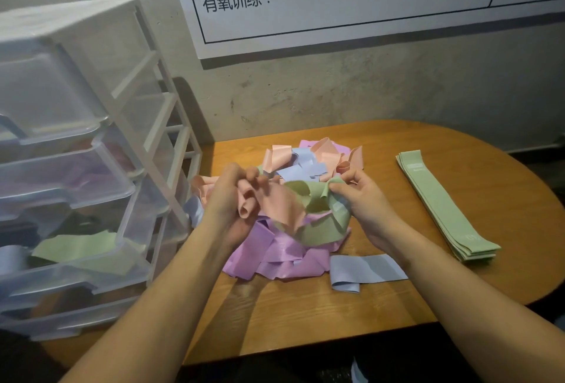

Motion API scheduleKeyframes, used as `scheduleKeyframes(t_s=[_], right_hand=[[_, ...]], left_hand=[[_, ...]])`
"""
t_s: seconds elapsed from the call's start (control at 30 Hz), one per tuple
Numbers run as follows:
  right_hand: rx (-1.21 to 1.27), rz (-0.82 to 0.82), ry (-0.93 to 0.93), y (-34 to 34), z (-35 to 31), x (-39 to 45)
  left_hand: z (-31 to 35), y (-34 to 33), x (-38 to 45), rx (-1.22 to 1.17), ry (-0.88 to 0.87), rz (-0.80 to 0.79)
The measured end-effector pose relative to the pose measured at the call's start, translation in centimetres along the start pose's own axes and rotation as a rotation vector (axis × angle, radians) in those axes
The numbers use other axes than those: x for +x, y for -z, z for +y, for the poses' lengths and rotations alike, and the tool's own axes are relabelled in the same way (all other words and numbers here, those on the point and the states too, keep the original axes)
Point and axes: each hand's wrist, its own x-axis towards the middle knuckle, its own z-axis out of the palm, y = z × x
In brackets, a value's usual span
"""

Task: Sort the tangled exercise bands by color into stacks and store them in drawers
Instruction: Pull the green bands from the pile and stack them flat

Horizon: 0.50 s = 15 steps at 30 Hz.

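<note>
- Your left hand [232, 199] is up over the tangled pile [284, 229], fingers curled tight round a peach band [269, 202] whose end is rolled into a tube at your fingertips.
- Your right hand [363, 199] pinches a green band [321, 217] between thumb and fingers, at 3 o'clock from your left hand; the two hands are near each other but apart.
- The green band loops down from your right hand and crosses under the peach band, so the two are touching between your hands.
- The pile sits on the wooden table [305, 321] right below your hands: purple bands at its 6 o'clock side, peach and pale blue ones at its 12 o'clock side.
- A single blue band [363, 271] lies flat on the table just beside the pile, at about 5 o'clock from it.
- A neat stack of green bands [443, 208] lies at 3 o'clock from the pile, well apart from it.
- The clear plastic drawers [76, 168] stand at 9 o'clock from the pile, several pulled partly out; one lower drawer holds green bands [79, 249], and the others show faint purple and peach.
- A white board [351, 0] with printed characters hangs on the wall at 12 o'clock.
</note>
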Motion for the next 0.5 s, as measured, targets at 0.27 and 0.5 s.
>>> scheduleKeyframes(t_s=[0.27, 0.5], right_hand=[[-0.112, -0.027, 0.027, 0.2, 0.4, 0.4], [-0.131, -0.14, 0.08, 0.4, -0.6, 0.4]], left_hand=[[0.8, 1.0, 2.6, -0.152, -0.097, 0.083], [-2.8, 3.4, 4.4, 1.11, -0.184, 0.189]])
